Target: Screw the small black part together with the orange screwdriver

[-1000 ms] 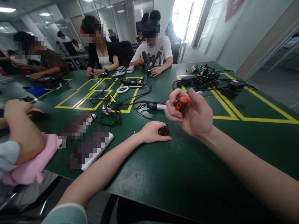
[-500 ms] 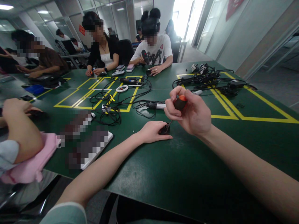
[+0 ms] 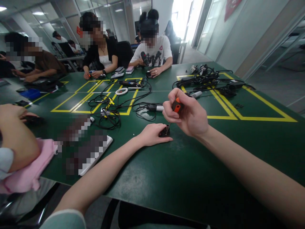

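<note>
My right hand [image 3: 188,113] is closed around the orange and black handle of a screwdriver [image 3: 176,105]. The thin shaft slants down to the left, and its tip reaches a small black part [image 3: 165,131] on the green table. My left hand [image 3: 152,135] lies low on the table and grips that black part between thumb and fingers, steadying it from the left. The fingers cover much of the part, so its exact kind cannot be made out.
Black cables [image 3: 108,116] and a silver-and-black cylindrical tool [image 3: 154,108] lie beyond my hands, near a white tape roll [image 3: 121,91]. A cable heap [image 3: 209,79] sits back right. Blurred-out phones [image 3: 108,141] lie left. Co-workers [image 3: 152,51] sit opposite; another's arm [image 3: 16,133] is at left.
The screwdriver handle has turned in my right hand, showing more orange at its end. The whole view has shifted slightly; my left hand stays on the black part.
</note>
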Action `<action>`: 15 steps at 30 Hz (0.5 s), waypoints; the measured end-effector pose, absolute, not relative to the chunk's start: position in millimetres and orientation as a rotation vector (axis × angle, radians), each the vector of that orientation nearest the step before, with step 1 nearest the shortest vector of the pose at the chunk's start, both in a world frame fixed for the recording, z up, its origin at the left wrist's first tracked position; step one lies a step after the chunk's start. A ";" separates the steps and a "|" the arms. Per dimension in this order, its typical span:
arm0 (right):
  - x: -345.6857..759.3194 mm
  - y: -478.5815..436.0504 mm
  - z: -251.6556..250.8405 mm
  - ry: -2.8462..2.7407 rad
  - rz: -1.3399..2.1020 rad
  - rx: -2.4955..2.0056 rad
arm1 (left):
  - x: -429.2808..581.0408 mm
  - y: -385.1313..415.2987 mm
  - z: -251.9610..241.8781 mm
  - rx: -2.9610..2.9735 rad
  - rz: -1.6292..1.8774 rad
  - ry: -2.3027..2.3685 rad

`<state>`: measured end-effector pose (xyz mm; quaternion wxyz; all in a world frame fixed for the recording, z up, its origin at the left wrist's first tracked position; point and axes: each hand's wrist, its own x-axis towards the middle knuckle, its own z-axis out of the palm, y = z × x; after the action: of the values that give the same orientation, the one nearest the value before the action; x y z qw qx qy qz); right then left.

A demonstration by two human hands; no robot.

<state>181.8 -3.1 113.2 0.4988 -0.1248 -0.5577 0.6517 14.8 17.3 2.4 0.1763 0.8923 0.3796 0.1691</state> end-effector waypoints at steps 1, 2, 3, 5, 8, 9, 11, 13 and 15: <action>181.9 -2.9 113.0 -1.349 1.581 -0.296 | 14.4 17.2 3.3 2.514 0.491 1.069; 181.9 -2.6 113.2 -1.351 1.581 -0.291 | 13.9 17.1 4.3 2.493 0.505 1.060; 181.9 -2.0 113.6 -1.354 1.575 -0.290 | 13.3 17.0 5.2 2.462 0.519 1.046; 181.8 -0.6 114.8 -1.363 1.547 -0.302 | 12.1 17.2 6.9 2.390 0.541 1.016; 181.3 0.1 116.3 -1.385 1.530 -0.343 | 10.6 17.7 7.9 2.340 0.543 0.994; 181.2 -0.3 116.3 -1.387 1.539 -0.350 | 10.2 18.0 7.8 2.340 0.542 0.992; 181.0 -1.4 115.7 -1.380 1.567 -0.344 | 9.9 18.4 7.3 2.347 0.540 0.986; 180.9 -2.2 114.8 -1.363 1.579 -0.321 | 9.9 18.6 6.8 2.357 0.542 0.978; 180.6 -2.0 114.1 -1.355 1.570 -0.299 | 10.1 18.5 6.4 2.370 0.540 0.972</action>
<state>180.6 -2.0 114.1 0.4997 -0.1235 -0.5602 0.6490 10.1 18.5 6.4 0.2589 0.8745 0.3587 0.1991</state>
